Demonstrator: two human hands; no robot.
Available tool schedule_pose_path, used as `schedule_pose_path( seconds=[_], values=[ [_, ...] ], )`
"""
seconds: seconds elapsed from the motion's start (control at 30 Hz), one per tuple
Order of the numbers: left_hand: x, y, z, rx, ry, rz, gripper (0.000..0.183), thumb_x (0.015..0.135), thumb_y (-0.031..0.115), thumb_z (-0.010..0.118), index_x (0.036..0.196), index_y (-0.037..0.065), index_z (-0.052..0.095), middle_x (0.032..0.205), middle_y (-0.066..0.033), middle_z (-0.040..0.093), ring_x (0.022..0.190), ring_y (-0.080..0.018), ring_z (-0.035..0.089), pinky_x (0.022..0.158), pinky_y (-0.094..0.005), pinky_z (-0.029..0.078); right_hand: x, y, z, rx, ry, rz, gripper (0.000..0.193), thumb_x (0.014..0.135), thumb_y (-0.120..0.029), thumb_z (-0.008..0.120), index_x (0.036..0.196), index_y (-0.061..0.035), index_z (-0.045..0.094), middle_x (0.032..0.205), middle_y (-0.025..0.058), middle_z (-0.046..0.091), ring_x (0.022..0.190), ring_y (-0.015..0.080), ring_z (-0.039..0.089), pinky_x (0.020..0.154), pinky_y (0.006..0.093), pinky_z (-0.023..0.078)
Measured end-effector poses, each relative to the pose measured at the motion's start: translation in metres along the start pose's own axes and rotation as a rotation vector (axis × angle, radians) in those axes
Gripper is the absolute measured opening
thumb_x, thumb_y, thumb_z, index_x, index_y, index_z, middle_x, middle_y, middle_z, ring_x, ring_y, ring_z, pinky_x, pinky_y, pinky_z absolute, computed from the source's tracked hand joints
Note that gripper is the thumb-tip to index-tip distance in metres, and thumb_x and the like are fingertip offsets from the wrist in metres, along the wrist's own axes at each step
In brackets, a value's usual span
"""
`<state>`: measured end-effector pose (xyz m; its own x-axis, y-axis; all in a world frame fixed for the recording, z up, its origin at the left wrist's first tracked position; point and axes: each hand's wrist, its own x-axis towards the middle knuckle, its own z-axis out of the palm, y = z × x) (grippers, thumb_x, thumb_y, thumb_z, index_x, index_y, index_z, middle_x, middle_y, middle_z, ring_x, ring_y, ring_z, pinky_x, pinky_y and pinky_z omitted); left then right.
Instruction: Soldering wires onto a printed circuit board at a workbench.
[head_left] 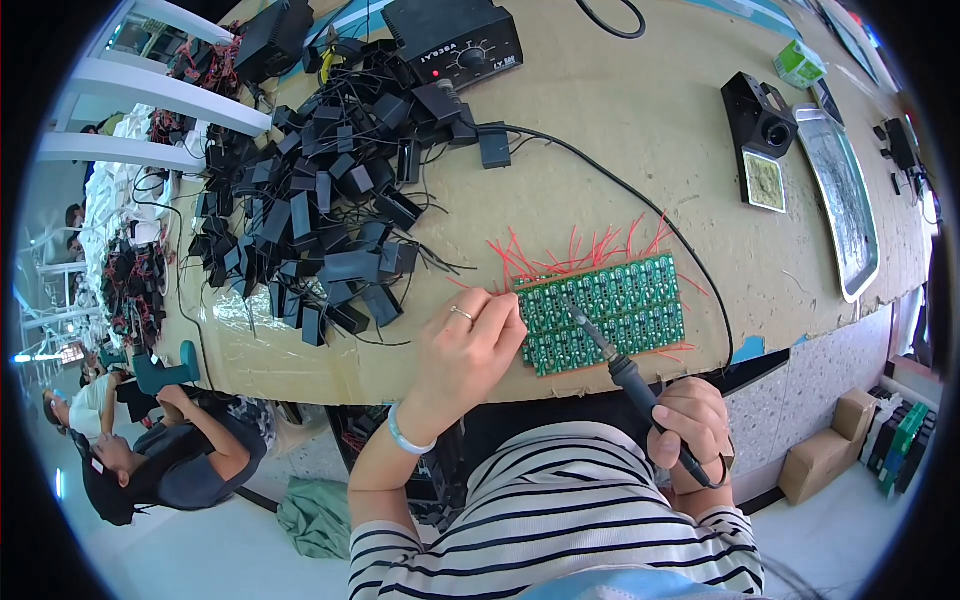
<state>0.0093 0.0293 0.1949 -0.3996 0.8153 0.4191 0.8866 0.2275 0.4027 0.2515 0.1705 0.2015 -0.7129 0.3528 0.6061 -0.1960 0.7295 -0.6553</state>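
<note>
A panel of green circuit boards (605, 315) lies near the table's front edge, with red wires (595, 250) sticking out mostly along its far side. My right hand (692, 425) grips a soldering iron (632, 382) by its dark handle. The iron's metal tip points up and left over the panel; whether it touches the surface is unclear. At the panel's left edge is my left hand (465, 345), its fingers pinched together. What they hold, if anything, is hidden. A bit of red wire shows just left of those fingers.
Black plastic cases with leads (320, 200) are heaped on the left. A black soldering station (455, 45) stands behind them, and a black cable arcs around the panel. An iron stand (760, 125) and a metal tray (840, 200) sit at right. Another person (190, 450) sits left.
</note>
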Motion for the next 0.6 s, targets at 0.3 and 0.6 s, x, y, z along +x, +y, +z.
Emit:
schedule_pose_path(
  seconds=[0.3,0.6],
  values=[
    [-0.006,-0.003,-0.055,-0.211,-0.064,-0.152,0.029,0.081,-0.007,0.069,0.107,0.004,0.073,0.103,-0.0113,0.067,0.085,-0.025,0.065,0.072,-0.0325,0.052,-0.001,0.001,-0.004,0.024,0.029,-0.027,0.016,0.092,-0.013,0.062,0.104,-0.0019,0.061,0.08,0.0078,0.063,0.063,0.0231,0.063,0.056,0.0355,0.054],
    [-0.09,-0.012,-0.082,-0.107,-0.194,-0.127,0.045,0.065,-0.015,0.067,0.102,0.007,0.078,0.106,-0.0086,0.068,0.091,-0.0277,0.066,0.078,-0.0358,0.055,0.005,-0.001,0.003,-0.01,0.063,-0.036,0.02,0.099,-0.021,0.048,0.095,-0.0033,0.055,0.063,0.009,0.058,0.047,0.0227,0.055,0.048,0.0361,0.05]
  ],
)
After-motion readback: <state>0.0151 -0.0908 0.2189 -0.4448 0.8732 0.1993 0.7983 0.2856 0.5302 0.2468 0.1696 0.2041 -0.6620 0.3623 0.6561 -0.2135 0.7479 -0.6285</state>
